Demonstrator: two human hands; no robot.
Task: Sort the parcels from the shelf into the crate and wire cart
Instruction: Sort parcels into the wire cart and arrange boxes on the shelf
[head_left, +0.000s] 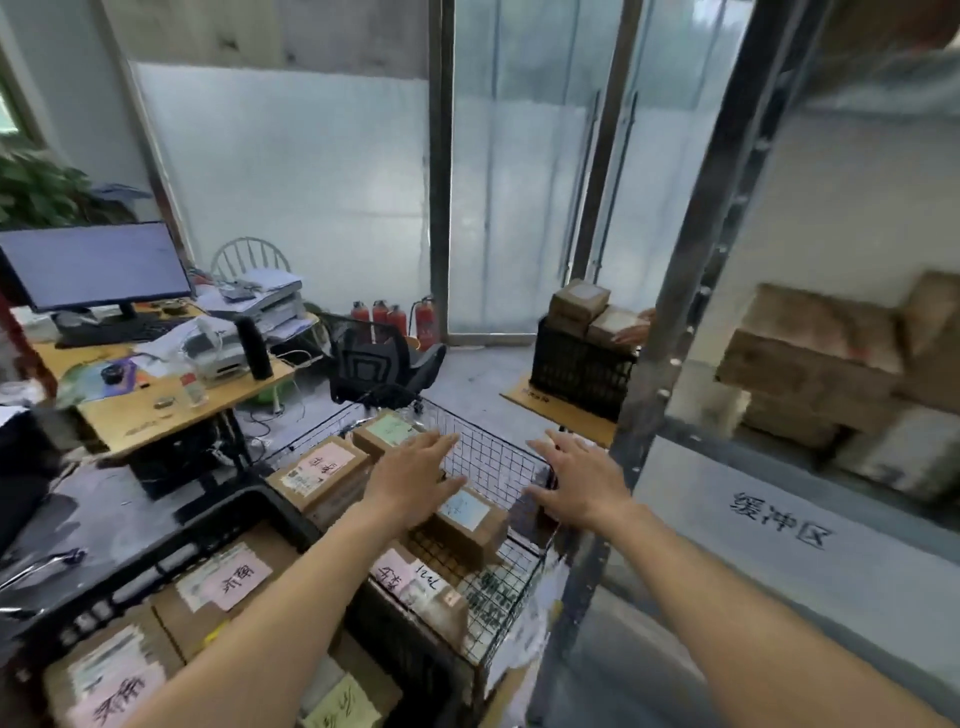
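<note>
Both hands, the left hand (415, 470) and right hand (576, 480), hovered empty with fingers spread over the blue-labelled parcel (467, 519) in the wire cart (498, 457); likely light, stiff cardboard, best gripped by opposite sides.

open gap above wire cart (498, 457) far end, parcels (470, 514) crowding near end, shelf post (670, 322) blocking right

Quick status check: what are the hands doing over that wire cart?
Both hands open, left hand and right hand holding nothing. Blue-label parcel in wire cart between them. Nothing in the way.
</note>
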